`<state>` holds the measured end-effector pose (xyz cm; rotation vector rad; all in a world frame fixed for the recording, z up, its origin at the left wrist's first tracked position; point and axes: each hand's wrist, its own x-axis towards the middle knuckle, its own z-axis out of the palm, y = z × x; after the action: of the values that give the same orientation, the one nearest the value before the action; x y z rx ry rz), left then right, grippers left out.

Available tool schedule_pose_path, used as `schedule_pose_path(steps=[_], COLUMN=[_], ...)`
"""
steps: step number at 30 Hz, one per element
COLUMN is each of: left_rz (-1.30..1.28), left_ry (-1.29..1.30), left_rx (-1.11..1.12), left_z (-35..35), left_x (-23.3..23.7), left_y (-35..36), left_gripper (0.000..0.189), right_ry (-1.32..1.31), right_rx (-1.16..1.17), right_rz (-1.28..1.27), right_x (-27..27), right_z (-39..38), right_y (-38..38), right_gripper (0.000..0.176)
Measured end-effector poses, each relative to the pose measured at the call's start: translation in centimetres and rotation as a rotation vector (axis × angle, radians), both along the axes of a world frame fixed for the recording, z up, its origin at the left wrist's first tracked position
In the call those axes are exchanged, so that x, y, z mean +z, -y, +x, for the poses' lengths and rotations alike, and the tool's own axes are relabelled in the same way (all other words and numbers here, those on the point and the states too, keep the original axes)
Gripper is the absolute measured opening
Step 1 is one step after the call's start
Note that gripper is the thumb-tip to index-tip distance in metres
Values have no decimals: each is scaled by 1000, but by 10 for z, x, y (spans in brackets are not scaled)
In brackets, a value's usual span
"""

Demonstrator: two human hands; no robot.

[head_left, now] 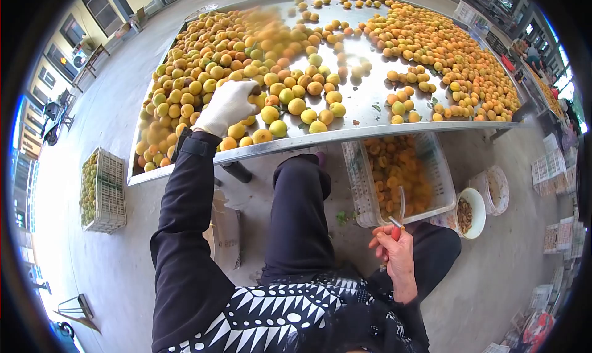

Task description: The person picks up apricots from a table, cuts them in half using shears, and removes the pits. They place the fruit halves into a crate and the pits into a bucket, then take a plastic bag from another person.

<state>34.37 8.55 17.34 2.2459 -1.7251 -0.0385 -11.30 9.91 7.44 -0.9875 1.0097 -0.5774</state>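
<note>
Metal table [361,109] served as the reference for all positions. Round yellow-orange fruit [209,75] lay thickly over its left part and again over its right, with bare metal, small scattered groups and a few leaves between them. Left hand [231,108], white-gloved, was above the near edge of the table, left of its middle, among the fruit. Its grip was partly curled, fingertips beside a dark-toned piece; whether it had hold of that piece could not be told. Right hand [398,257], bare, was below the near edge of the table, its grip closed around a red-handled tool [396,231] with a curved upper part. Plastic crate [445,179], partly under the table, contained more fruit, some blurred. White bowl [473,210], below the table's right part, held brownish bits. Slatted crate [112,192] of greenish-yellow fruit stood left of the table.
</note>
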Motion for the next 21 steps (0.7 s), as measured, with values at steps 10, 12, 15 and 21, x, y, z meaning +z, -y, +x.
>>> schedule_pose_path(steps=[10, 12, 15, 21], left_rz=[-66, 3, 107, 102], left_ry=[158, 208, 370, 403], left_rx=[-155, -232, -246, -214], left_z=[-23, -36, -41, -37], left_x=[-41, -53, -77, -89], left_y=[39, 60, 85, 96], left_gripper=[38, 41, 40, 39], right_ry=[-26, -32, -43, -17], right_rx=[40, 33, 1, -22], right_rz=[31, 28, 24, 57], right_x=[-4, -5, -4, -5], right_z=[20, 20, 15, 12], right_y=[3, 5, 7, 9], right_gripper=[14, 14, 15, 15])
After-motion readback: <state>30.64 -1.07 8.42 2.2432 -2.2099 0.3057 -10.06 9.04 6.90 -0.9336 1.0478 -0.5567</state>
